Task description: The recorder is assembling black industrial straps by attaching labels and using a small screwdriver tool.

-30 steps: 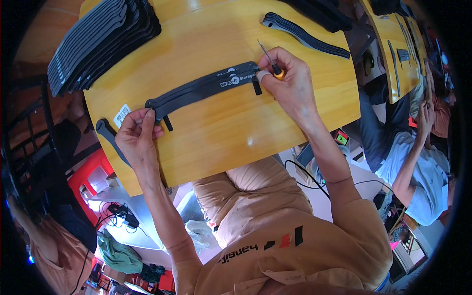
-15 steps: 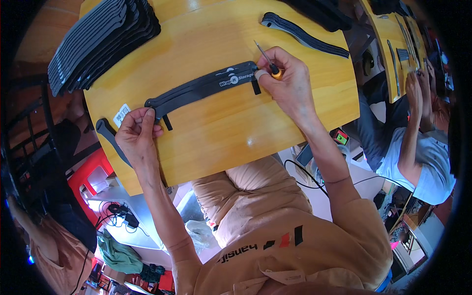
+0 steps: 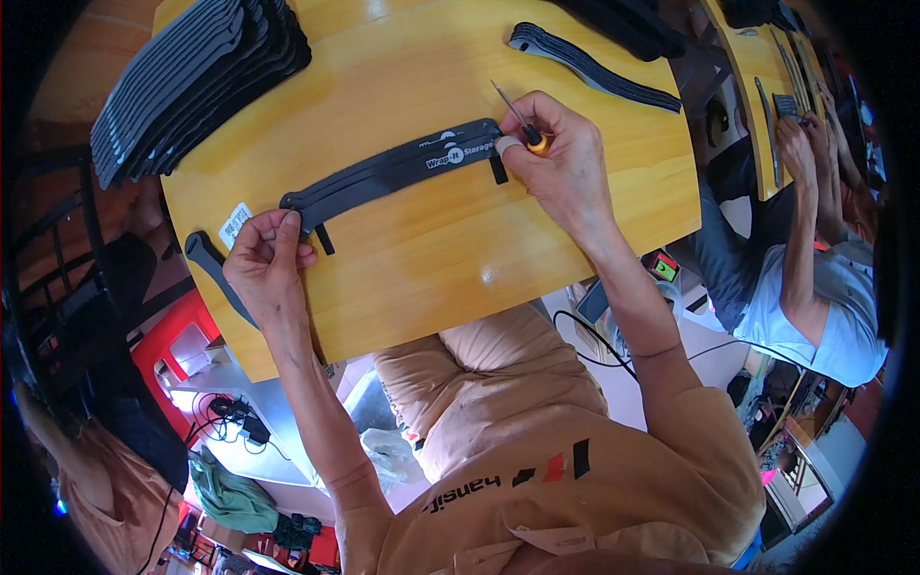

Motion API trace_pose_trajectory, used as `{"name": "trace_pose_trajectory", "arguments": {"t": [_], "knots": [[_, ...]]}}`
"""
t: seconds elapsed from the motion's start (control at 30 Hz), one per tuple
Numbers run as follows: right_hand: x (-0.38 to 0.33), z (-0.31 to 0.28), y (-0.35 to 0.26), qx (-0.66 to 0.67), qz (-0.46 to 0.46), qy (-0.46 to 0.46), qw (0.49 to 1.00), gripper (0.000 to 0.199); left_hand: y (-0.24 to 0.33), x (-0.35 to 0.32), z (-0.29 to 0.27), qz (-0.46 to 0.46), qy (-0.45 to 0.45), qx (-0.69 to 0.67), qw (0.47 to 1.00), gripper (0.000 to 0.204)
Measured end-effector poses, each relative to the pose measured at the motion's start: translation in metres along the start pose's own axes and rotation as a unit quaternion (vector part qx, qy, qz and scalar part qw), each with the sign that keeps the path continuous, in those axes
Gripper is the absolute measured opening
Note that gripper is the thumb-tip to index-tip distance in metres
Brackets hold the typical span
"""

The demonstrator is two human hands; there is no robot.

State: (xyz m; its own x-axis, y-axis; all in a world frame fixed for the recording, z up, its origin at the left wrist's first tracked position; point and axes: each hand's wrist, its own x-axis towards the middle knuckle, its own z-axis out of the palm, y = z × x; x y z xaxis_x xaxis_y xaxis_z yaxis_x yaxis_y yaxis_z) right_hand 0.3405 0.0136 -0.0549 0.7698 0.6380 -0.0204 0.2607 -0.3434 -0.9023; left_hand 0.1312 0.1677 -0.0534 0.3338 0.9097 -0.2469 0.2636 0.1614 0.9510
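On the near part of the table (image 3: 431, 268), a dark strap (image 3: 217, 273) lies beside the left hand (image 3: 265, 259), which pinches the left end of a black strap bundle (image 3: 383, 179). The right hand (image 3: 565, 158) grips a thin pointed tool (image 3: 528, 130) at the bundle's right end. Farther off lie a thick strap stack (image 3: 196, 96), left, and a folded bunch (image 3: 594, 69), right.

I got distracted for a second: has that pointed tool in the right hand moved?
Yes, slightly: the pointed tool in the right hand has shifted left at its tip, judged against the yellow table.
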Motion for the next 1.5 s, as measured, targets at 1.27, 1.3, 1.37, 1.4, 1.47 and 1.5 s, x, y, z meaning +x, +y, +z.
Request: {"name": "trace_pose_trajectory", "arguments": {"t": [1.27,1.3,1.37,1.4,1.47,1.5], "knots": [[0.003,0.001,-0.005,-0.077,-0.051,-0.013,0.996,0.005,0.002,0.000,0.002,0.049,-0.003,-0.023,0.999,0.010],[0.004,0.001,-0.006,-0.085,-0.051,-0.016,0.995,0.004,0.001,0.000,0.002,0.040,-0.008,-0.035,0.999,0.009],[0.003,0.001,-0.006,-0.084,-0.050,-0.010,0.995,0.006,0.002,0.000,0.004,0.033,-0.013,-0.036,0.999,0.007],[0.003,0.000,-0.006,-0.084,-0.044,-0.008,0.995,0.007,0.002,0.001,0.005,0.039,-0.013,-0.039,0.998,0.007],[0.005,-0.003,-0.004,-0.055,-0.022,-0.037,0.998,0.008,0.003,0.000,0.004,0.045,0.001,-0.001,0.999,0.005],[0.005,-0.007,-0.005,-0.029,0.005,-0.068,0.997,0.009,0.006,-0.001,0.003,0.031,0.017,0.041,0.999,0.005]]}}
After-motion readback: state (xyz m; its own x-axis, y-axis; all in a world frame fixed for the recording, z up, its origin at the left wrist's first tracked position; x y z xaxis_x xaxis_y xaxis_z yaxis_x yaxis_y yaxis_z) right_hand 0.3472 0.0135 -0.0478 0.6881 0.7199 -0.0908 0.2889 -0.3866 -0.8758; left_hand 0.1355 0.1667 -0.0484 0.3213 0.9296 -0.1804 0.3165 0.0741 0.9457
